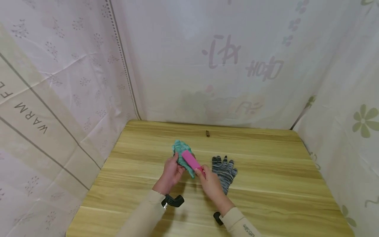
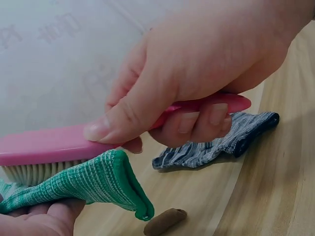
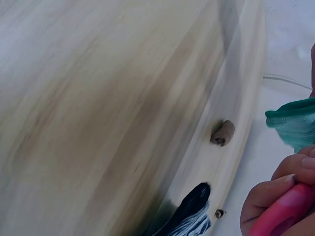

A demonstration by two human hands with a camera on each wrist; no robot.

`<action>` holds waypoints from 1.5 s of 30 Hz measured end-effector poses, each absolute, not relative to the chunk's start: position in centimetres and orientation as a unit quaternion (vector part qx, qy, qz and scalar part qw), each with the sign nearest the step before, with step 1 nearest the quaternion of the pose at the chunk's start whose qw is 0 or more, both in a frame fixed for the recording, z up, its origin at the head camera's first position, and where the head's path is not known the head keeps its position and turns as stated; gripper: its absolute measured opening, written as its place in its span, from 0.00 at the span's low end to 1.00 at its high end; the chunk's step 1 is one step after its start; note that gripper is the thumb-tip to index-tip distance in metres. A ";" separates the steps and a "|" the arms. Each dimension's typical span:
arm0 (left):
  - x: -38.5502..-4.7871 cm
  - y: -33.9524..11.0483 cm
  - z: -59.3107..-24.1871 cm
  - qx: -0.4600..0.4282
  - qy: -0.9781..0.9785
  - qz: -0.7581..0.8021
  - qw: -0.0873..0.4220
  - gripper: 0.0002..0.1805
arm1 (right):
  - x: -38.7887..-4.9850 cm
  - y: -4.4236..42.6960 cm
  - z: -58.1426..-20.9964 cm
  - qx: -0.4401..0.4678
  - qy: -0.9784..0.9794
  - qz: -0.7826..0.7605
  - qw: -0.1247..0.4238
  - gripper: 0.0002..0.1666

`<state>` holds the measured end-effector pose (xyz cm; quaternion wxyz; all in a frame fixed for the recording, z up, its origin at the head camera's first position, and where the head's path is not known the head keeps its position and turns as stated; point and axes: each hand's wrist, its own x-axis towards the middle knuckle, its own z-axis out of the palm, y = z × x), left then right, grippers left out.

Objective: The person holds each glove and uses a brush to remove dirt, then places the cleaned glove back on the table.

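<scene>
My left hand [image 1: 172, 169] holds a green knitted glove [image 1: 181, 148] above the table, thumb on its near side and fingers beneath. In my right hand [image 1: 211, 182] is a pink brush [image 1: 190, 159], gripped by its handle. In the left wrist view the pale bristles [image 2: 42, 169] touch the green glove [image 2: 93, 179], and my right thumb lies along the brush's back. The right wrist view catches only the pink handle [image 3: 285, 211], some right-hand fingers [image 3: 268, 196] and the green cuff [image 3: 295, 120].
A grey-and-black striped glove [image 1: 224, 171] lies on the wooden table [image 1: 281, 164], right of my hands. A small brown piece [image 1: 208, 133] sits near the back edge. In the right wrist view, two brown bits [image 3: 222, 132] show. Printed cloth [image 1: 177, 59] hangs around the table.
</scene>
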<state>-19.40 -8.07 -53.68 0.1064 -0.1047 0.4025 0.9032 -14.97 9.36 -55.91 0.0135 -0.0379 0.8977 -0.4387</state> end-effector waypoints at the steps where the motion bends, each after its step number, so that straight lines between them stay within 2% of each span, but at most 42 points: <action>1: -19.4 -8.1 -53.6 -0.103 0.402 0.903 0.107 0.28 | -15.0 9.5 -56.0 -0.038 0.899 -0.436 0.015 0.21; 6: -19.6 -8.8 -53.3 -0.105 0.395 0.907 0.099 0.29 | -15.1 10.5 -56.3 -0.022 0.900 -0.434 0.010 0.18; 14: -20.1 -9.8 -52.4 -0.077 0.419 0.900 0.090 0.22 | -15.4 12.8 -57.4 0.039 0.893 -0.447 0.021 0.17; 28: -19.8 -8.7 -53.2 -0.084 0.406 0.904 0.102 0.22 | -15.3 10.9 -55.0 0.016 0.880 -0.475 0.020 0.21; 35: -19.4 -7.5 -53.6 -0.079 0.434 0.891 0.108 0.11 | -15.3 8.9 -53.2 -0.008 0.852 -0.522 0.025 0.26; 38: -19.3 -7.0 -53.8 -0.077 0.437 0.889 0.113 0.09 | -15.5 8.2 -52.6 -0.021 0.847 -0.531 0.017 0.26; 41: -19.1 -6.6 -53.9 -0.075 0.443 0.886 0.112 0.12 | -15.7 7.8 -52.4 -0.033 0.845 -0.533 0.008 0.24; 45: -19.0 -6.4 -53.9 -0.072 0.457 0.879 0.114 0.20 | -15.9 7.6 -52.7 -0.032 0.848 -0.529 0.009 0.21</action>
